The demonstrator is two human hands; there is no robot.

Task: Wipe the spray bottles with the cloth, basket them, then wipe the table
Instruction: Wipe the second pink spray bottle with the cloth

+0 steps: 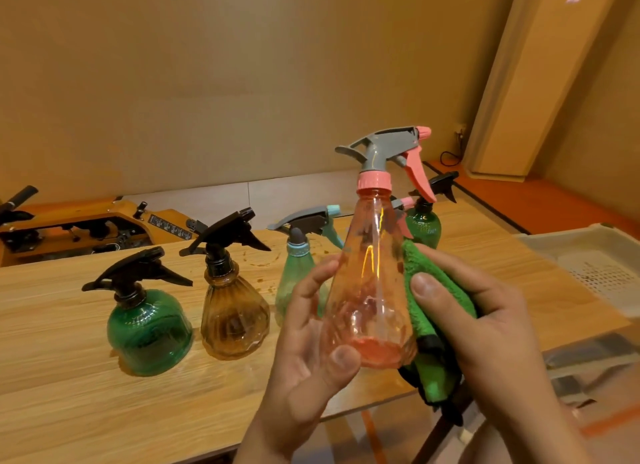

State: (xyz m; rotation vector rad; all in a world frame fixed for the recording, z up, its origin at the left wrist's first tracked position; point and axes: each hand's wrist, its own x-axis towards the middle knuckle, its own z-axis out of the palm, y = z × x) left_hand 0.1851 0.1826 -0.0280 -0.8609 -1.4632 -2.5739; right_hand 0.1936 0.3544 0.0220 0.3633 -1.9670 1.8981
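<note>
One pink bottle (370,290), clear plastic with a grey-and-pink trigger head, held upright in mid-air over the near edge of the surface (69,377). Probably mid-wipe, at an early stage, with basketing and the surface wipe not yet done.

Risks from here:
- Smooth, tapering plastic gripped only low on the body, so liable to twist or slip out of the grasp under a firm rub from the cloth side, then down onto the surface edge or the floor.
- Loose tail of green cloth (433,311) hanging below the palm, apt to snag.
- Standing just behind and easy to topple with a wide swing: teal bottle (294,280), amber bottle (235,318), domed green bottle (149,332), and further back a second green bottle (424,226).

Grip and placement:
- Bottle cradled by the left hand (308,353), thumb at the base and fingers (311,283) curled round the far side, grasping it.
- Cloth pressed against the bottle's right flank, pinched in the right hand (485,311), thumb on top of the fold and the rest wrapped behind.
- Bottle sandwiched between both hands, trigger head well above them.
- Basket (588,256) at the far right, apart from the hands.
</note>
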